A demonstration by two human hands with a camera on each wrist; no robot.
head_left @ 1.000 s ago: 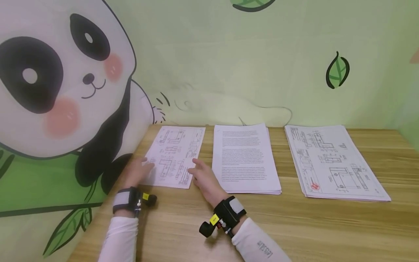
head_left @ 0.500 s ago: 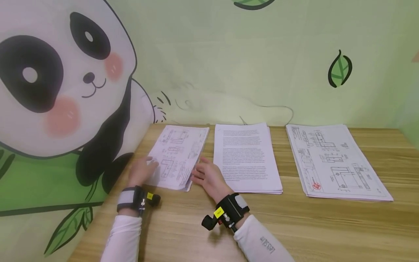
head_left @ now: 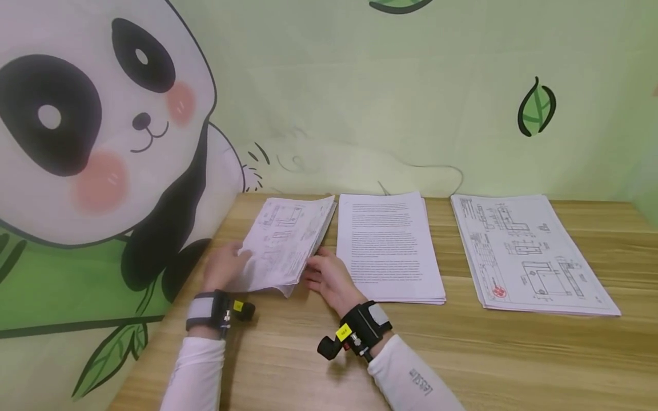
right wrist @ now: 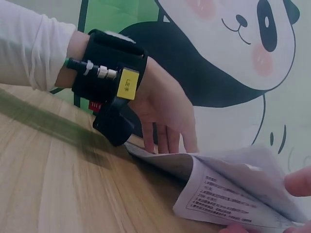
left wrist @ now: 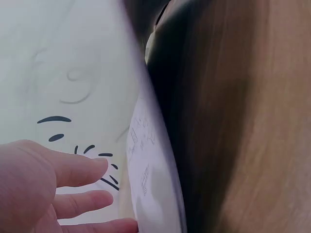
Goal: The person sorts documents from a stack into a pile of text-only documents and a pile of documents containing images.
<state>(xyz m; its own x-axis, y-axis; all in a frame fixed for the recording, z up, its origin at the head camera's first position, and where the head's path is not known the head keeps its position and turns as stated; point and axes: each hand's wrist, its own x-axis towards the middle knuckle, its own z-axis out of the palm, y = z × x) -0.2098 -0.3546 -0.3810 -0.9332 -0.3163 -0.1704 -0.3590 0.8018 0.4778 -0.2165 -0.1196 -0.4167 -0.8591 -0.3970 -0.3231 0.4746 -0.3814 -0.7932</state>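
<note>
A stack of printed drawing sheets [head_left: 280,245] lies at the left of the table, its right edge raised and its sheets bowed and fanned apart. My left hand [head_left: 224,267] rests at the stack's left edge, fingers fairly straight; in the left wrist view its fingers [left wrist: 85,199] reach to the paper [left wrist: 150,179]. At the right edge my right hand [head_left: 334,281] holds the lifted sheets. Close up in the right wrist view, the thumb [right wrist: 299,183] is beside the upper sheets and fingertips [right wrist: 234,228] show below the printed lower sheet [right wrist: 214,196].
A stack of text pages [head_left: 388,251] lies just right of my right hand. Farther right is another stack of drawings [head_left: 532,257] with a red stamp. The wooden table [head_left: 493,359] meets a panda-painted wall [head_left: 329,103] at the back and left.
The left stack has gone from flat to bowed, with its right edge lifted and sheets spread. It has shifted slightly right. My right fingers have moved in against its edge.
</note>
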